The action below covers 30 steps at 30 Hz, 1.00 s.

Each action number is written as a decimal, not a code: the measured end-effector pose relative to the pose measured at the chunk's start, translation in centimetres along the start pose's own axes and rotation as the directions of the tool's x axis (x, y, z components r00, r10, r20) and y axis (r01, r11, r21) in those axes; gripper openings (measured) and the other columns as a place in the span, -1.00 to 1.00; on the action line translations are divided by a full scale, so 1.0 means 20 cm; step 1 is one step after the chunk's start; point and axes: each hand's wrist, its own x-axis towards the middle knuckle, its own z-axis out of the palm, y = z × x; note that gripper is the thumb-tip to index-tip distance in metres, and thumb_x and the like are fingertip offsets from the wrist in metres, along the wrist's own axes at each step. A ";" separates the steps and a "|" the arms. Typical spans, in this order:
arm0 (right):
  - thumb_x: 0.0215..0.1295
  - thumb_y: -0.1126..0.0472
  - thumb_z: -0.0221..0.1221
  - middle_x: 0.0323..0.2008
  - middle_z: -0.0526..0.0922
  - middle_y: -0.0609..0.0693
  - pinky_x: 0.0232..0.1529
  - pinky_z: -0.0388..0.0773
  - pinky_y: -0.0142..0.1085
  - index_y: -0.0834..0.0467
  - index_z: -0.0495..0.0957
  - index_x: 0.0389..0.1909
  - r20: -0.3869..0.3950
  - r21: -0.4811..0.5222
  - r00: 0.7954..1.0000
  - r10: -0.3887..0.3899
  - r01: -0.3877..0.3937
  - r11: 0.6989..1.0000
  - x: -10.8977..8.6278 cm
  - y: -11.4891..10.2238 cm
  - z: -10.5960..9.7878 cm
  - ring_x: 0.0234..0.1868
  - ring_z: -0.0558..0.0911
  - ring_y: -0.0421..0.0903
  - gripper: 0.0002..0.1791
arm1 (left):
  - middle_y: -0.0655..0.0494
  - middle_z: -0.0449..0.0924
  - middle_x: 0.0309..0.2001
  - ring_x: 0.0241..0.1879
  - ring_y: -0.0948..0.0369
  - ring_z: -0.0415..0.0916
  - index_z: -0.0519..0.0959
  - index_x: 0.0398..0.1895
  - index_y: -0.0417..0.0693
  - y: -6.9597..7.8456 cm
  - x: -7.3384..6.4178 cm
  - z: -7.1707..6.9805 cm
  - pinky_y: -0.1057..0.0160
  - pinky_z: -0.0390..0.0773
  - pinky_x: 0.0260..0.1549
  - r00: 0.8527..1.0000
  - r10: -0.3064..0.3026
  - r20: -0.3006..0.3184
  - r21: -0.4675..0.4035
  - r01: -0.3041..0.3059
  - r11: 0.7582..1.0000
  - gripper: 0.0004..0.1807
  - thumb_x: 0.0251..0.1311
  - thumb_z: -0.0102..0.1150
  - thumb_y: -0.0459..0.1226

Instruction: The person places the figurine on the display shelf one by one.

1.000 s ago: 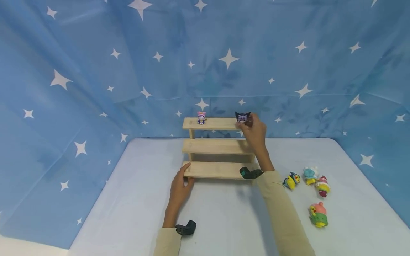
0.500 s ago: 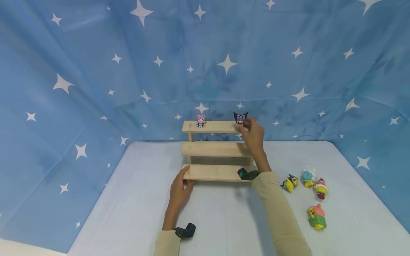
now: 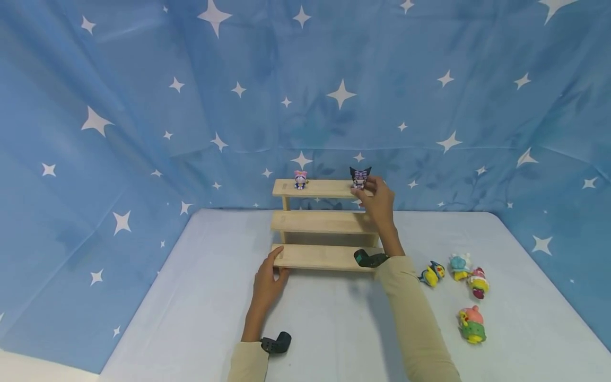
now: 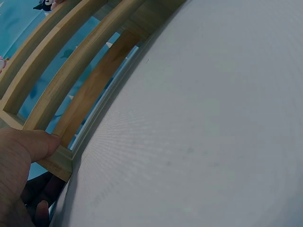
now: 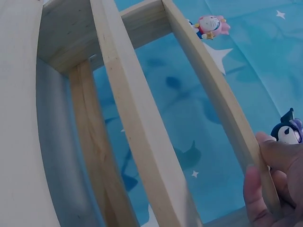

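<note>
A three-tier wooden display shelf (image 3: 324, 255) stands on the white table. My left hand (image 3: 267, 284) grips the left end of its lowest tier; the left wrist view shows the thumb on the board and the other fingers behind the end. At the right end of the top tier, my right hand (image 3: 381, 204) pinches a figurine with black pointed ears and a purple bow (image 3: 360, 178). It is upright at the board, its right side partly hidden by fingers. Near the top tier's left end sits a small figurine with a pink bow (image 3: 300, 180).
Several toy figurines lie on the table at the right: a blue-and-yellow one (image 3: 433, 274), a teal-and-white one (image 3: 460, 266), a red-and-yellow one (image 3: 478, 283) and a pink-and-green one (image 3: 472, 324). A blue star-patterned cloth (image 3: 238, 122) hangs close behind the shelf.
The black-eared figurine has turned upright, and more of its face and body shows past my right fingers. My left hand keeps its place on the shelf. The head view has shifted slightly.
</note>
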 end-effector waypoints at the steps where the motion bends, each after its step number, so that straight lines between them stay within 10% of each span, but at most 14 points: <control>1: 0.20 0.23 0.33 0.07 0.62 0.30 -0.33 0.70 -0.18 0.35 0.39 0.21 0.001 0.004 1.000 0.005 -0.005 1.000 0.00 0.00 0.00 -0.17 0.72 0.21 -0.41 | -0.17 0.42 0.31 0.34 -0.12 0.35 0.32 0.39 0.12 0.00 0.00 0.00 -0.14 0.37 0.27 1.000 -0.007 0.001 0.000 0.007 1.000 -0.30 0.15 0.25 -0.38; 14: 0.18 0.24 0.34 0.05 0.65 0.26 -0.40 0.66 -0.44 0.30 0.43 0.19 -0.020 0.007 0.998 0.051 -0.051 0.999 0.01 -0.01 0.02 -0.21 0.72 0.21 -0.44 | -0.26 0.51 0.20 0.19 -0.21 0.46 0.36 0.35 0.00 -0.03 -0.02 0.02 -0.21 0.48 0.07 0.990 0.115 -0.086 0.031 -0.112 0.993 -0.31 0.07 0.26 -0.41; 30: 0.19 0.23 0.34 0.08 0.63 0.24 -0.36 0.68 -0.40 0.29 0.42 0.20 -0.015 0.027 0.995 0.103 -0.103 0.994 0.00 -0.05 0.01 -0.15 0.71 0.18 -0.43 | -0.13 0.42 0.32 0.34 -0.10 0.35 0.31 0.40 0.16 0.00 0.00 0.00 -0.15 0.37 0.27 1.000 -0.011 0.004 -0.009 0.011 1.000 -0.31 0.18 0.25 -0.35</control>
